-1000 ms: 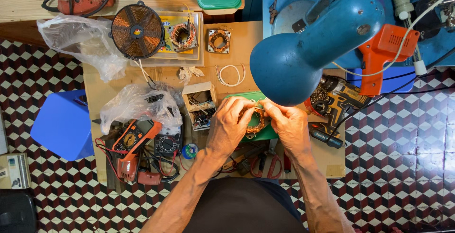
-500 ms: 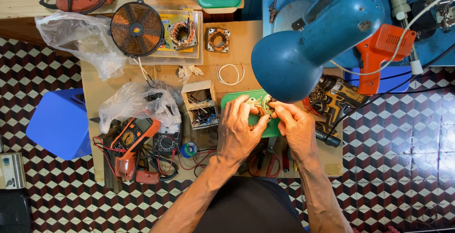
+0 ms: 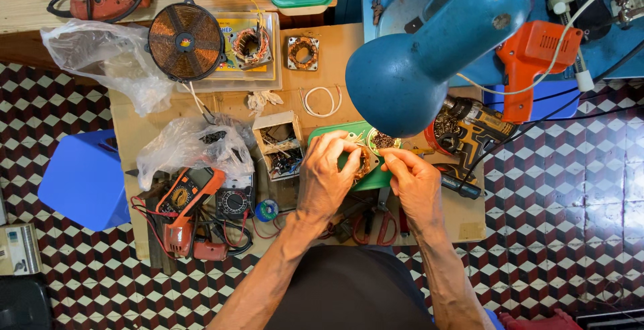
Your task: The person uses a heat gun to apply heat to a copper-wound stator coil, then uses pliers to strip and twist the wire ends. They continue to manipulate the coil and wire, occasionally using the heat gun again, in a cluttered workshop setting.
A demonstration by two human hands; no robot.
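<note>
Both my hands meet over a green tray (image 3: 378, 178) on the small wooden table (image 3: 134, 112). My left hand (image 3: 325, 179) curls around a small copper-wound motor coil (image 3: 363, 163), which its fingers largely hide. My right hand (image 3: 414, 182) pinches the coil's right side with thumb and forefinger. A small round dish of tiny parts (image 3: 383, 141) sits on the tray just behind the coil, partly under the lamp.
A blue desk lamp (image 3: 429, 48) hangs over the tray. Around it lie an orange power tool (image 3: 531, 55), a drill (image 3: 473, 129), a wooden parts box (image 3: 280, 143), a plastic bag (image 3: 191, 145), two multimeters (image 3: 182, 199), scissors (image 3: 376, 226) and a flat copper coil (image 3: 186, 40). A blue stool (image 3: 84, 179) stands left.
Both hands stay on the coil over the green tray. My fingers have shifted a little around it, and the view has moved slightly.
</note>
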